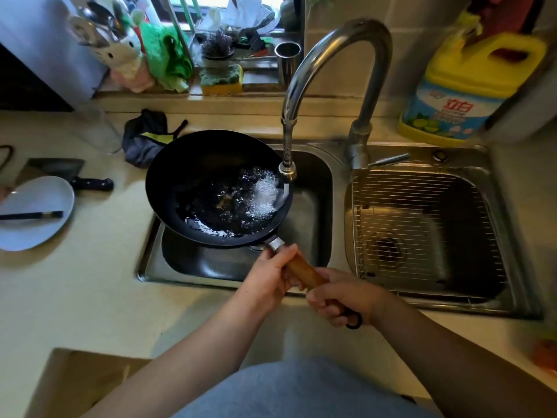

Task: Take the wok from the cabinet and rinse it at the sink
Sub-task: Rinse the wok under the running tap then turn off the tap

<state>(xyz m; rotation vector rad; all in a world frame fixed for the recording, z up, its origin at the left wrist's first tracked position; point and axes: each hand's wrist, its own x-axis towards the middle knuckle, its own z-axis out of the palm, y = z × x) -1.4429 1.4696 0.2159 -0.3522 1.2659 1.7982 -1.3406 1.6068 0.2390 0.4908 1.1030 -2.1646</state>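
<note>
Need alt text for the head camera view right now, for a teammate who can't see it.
Both hands, left hand ahead of right hand, grip the wooden handle of a black wok held over the left sink basin, with faucet water splashing inside it. A wire rack sits in the right basin.

Both bare forearms reach forward, left hand (271, 274) and right hand (342, 297) clenched close together, left ahead.

The only readable text was on the yellow detergent jug (464, 89) standing at the back right of the sink: large red Chinese characters "立白" on its blue and white label. Smaller print beneath them was too blurred to read. Nothing else carried legible writing.
</note>
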